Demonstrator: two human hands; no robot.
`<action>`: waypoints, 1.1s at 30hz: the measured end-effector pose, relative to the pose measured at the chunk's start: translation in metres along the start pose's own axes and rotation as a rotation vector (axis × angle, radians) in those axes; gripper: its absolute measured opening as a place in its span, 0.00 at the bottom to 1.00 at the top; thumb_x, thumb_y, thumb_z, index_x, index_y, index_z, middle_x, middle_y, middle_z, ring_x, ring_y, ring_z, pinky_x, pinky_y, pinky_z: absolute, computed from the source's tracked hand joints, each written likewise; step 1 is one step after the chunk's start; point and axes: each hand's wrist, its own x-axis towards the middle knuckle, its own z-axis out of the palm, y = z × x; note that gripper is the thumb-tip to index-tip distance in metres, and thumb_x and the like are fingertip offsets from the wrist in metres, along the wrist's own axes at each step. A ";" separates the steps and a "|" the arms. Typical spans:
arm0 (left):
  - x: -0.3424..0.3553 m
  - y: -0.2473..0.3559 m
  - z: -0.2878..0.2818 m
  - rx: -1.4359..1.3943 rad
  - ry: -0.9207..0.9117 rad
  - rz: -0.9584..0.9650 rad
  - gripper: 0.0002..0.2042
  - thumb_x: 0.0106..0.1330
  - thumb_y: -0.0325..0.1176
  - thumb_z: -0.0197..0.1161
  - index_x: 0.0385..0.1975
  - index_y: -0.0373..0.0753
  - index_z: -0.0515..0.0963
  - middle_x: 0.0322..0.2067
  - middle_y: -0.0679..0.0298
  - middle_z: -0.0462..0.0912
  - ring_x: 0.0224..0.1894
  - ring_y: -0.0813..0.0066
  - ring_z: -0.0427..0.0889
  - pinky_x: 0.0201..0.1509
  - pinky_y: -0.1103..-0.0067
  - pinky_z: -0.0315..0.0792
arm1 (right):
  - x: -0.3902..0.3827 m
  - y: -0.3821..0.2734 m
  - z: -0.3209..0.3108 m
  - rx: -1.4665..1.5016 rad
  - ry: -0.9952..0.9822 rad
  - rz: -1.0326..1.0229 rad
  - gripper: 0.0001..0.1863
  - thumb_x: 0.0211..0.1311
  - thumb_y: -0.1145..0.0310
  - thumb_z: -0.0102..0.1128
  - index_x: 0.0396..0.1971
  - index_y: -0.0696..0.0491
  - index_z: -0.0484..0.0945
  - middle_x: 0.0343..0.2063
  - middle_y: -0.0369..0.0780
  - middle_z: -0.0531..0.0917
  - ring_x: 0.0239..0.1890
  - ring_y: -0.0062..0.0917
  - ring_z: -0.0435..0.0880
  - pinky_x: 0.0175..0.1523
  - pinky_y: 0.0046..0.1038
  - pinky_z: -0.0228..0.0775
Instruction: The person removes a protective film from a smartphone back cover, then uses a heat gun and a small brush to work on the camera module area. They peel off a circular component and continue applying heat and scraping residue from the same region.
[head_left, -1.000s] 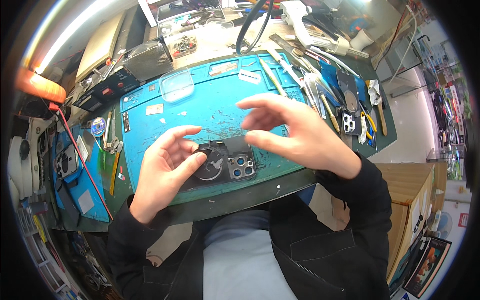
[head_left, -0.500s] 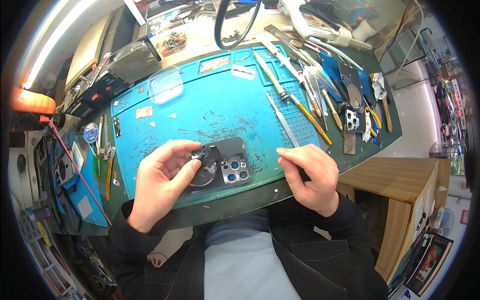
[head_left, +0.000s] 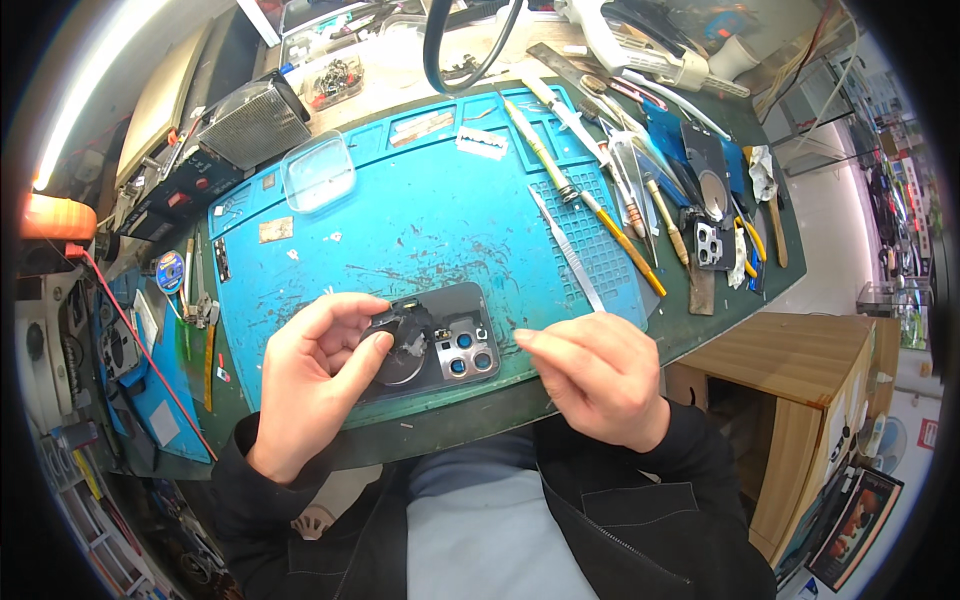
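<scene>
While the dark phone back point(head_left: 433, 352) lies flat near the front edge of the blue mat point(head_left: 400, 240), with its three-lens camera block point(head_left: 467, 354) toward the right, it sits between the two hands. A crumpled black part point(head_left: 412, 328) rests over it, above a round ring point(head_left: 402, 376). The left hand point(head_left: 312, 378) is at the phone back's left end, thumb and forefinger pinched on the left side of the black part, the other fingers curled behind. The right hand point(head_left: 608, 385) is just beyond the camera end, apart from the phone back, its thumb and fingertips drawn together; I cannot tell whether anything tiny is between them.

Half a second ago the right hand was farther from the phone back; now its fingertips are close to the camera block. A second ago it was raised over the mat with thumb and fingers spread wide. The left hand has kept its place at the black part throughout.

Farther out, a slim silver knife point(head_left: 566, 248) lies on the mat, its lower end just above the right hand's knuckles. Beyond are a yellow stick point(head_left: 622, 230), a razor blade point(head_left: 482, 143) and a clear box point(head_left: 318, 174). Another phone back point(head_left: 711, 245) lies among tools to the right.
</scene>
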 end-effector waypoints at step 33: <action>-0.005 0.002 -0.004 0.050 -0.020 -0.008 0.13 0.68 0.19 0.71 0.51 0.27 0.83 0.41 0.62 0.81 0.40 0.86 0.83 0.37 0.88 0.81 | 0.006 -0.009 0.003 -0.223 -0.275 -0.075 0.23 0.65 0.59 0.70 0.56 0.54 0.85 0.43 0.33 0.83 0.37 0.25 0.80 0.40 0.29 0.69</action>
